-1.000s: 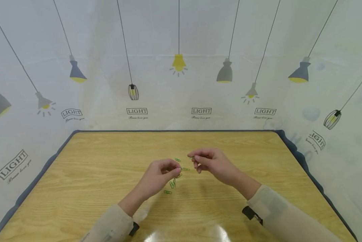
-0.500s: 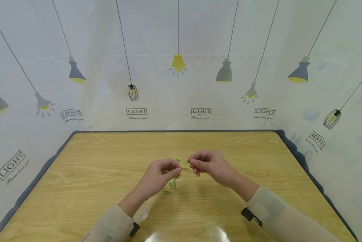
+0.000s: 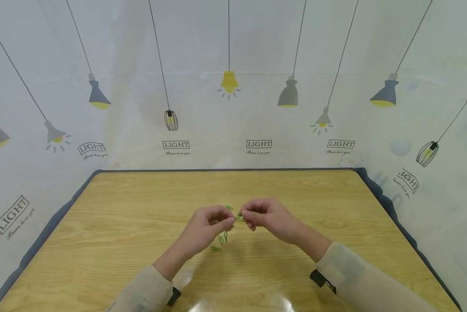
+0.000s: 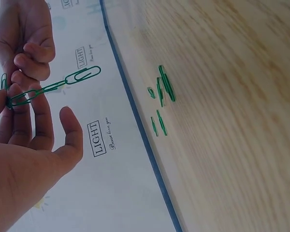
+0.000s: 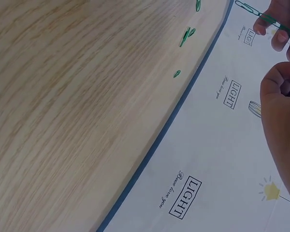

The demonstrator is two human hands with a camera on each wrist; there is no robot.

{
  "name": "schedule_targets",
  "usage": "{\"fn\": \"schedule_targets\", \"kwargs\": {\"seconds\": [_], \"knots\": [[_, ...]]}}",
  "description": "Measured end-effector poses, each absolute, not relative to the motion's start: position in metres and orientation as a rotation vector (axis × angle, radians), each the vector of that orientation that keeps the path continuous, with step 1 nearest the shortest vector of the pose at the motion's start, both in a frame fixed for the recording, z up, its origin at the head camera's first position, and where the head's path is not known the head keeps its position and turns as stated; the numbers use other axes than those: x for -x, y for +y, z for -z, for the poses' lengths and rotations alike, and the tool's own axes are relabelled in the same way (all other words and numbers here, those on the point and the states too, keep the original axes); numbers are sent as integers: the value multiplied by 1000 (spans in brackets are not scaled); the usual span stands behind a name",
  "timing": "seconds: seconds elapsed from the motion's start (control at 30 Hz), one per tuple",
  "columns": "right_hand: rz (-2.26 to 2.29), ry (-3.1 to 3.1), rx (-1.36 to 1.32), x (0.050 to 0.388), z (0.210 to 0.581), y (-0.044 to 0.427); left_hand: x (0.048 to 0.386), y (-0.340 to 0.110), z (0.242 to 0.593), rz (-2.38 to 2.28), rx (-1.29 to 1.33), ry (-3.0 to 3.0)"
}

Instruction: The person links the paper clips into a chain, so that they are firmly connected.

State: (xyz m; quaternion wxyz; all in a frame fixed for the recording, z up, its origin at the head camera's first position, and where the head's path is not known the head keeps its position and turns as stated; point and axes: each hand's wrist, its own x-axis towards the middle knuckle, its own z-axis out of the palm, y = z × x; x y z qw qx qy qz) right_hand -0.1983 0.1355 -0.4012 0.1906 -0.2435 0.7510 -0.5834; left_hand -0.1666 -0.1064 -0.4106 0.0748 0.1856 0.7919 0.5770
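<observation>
My left hand (image 3: 204, 227) pinches one end of a chain of linked green paper clips (image 4: 50, 88) between thumb and fingers. The chain sticks out past the fingers in the left wrist view, and its free end also shows in the right wrist view. Just right of it, my right hand (image 3: 272, 219) pinches a single green paper clip (image 4: 4, 81), held close to the left fingertips. Fingers partly hide where the clip and chain come together, so I cannot tell whether they touch. Both hands are raised over the table.
Several loose green paper clips lie on the wooden table (image 3: 139, 216), one of them a paper clip (image 3: 216, 249) nearer the front. A pale wall covering (image 3: 202, 108) printed with lamps surrounds the table on its far side and both flanks.
My right hand has moved left and slightly nearer, bringing its paper clip up to the left fingertips. The left hand has stayed almost still, holding the chain.
</observation>
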Motion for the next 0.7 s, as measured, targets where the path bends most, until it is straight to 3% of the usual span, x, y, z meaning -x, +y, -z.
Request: {"fn": "schedule_targets", "kwargs": {"seconds": [0.7], "knots": [[1653,2143,664,199,402,140,164,-112,415,-1784,-527,2300]]}}
